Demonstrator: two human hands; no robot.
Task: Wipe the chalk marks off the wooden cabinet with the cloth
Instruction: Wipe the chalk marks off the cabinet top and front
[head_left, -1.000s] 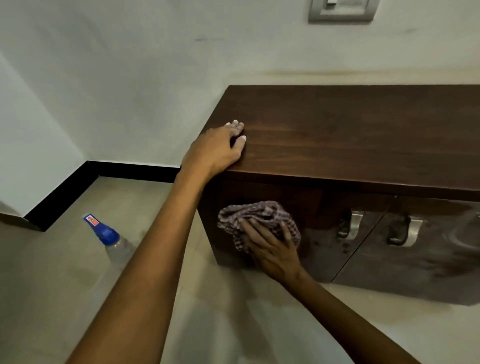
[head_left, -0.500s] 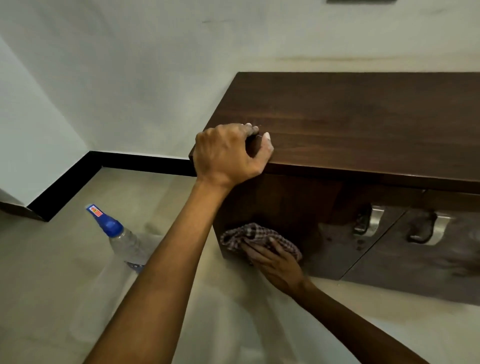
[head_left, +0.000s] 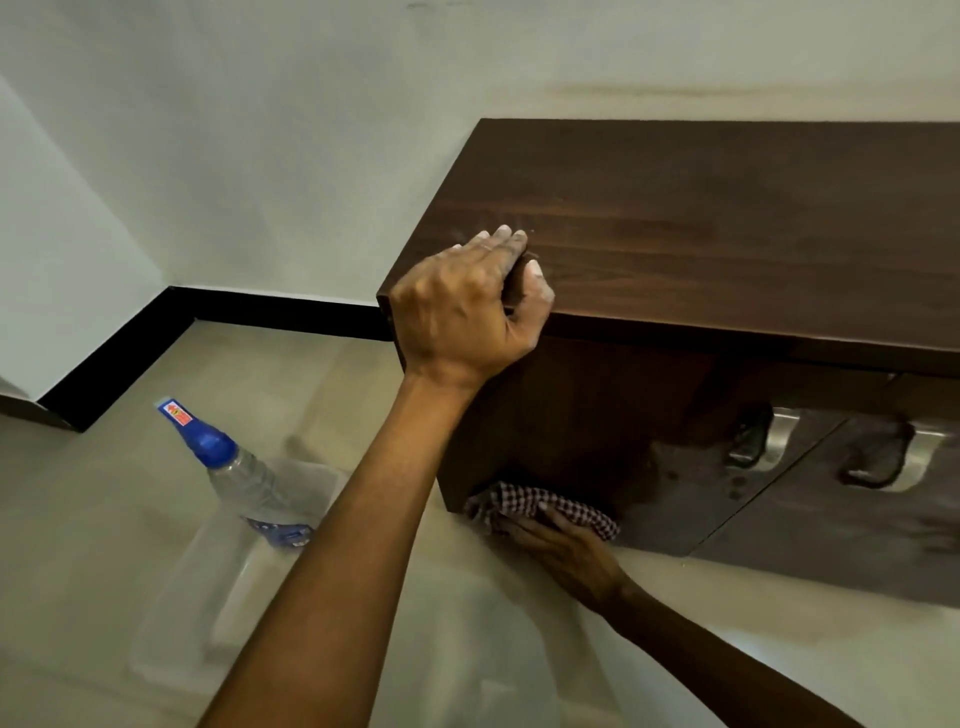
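Under the right hand (head_left: 563, 553), pressed flat with fingers straight, lay a checked cloth (head_left: 540, 506) against the dark wooden cabinet (head_left: 701, 234); above, chalk-dusted left hand (head_left: 462, 306) curled over its top corner.

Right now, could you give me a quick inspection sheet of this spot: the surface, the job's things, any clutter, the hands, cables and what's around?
Surface: dark wooden cabinet, top looks mostly clean; a hazy whitish film shows on the doors.
Job's things: checked cloth pressed low on the cabinet front, near the floor.
Clutter: clear bottle with blue cap lying in a clear plastic tub on the floor.
Hands: left hand grips the cabinet's top corner, fingertips dusted white; right hand presses the cloth.
Cables: nothing seen.
Surroundings: pale wall, black skirting, beige floor.
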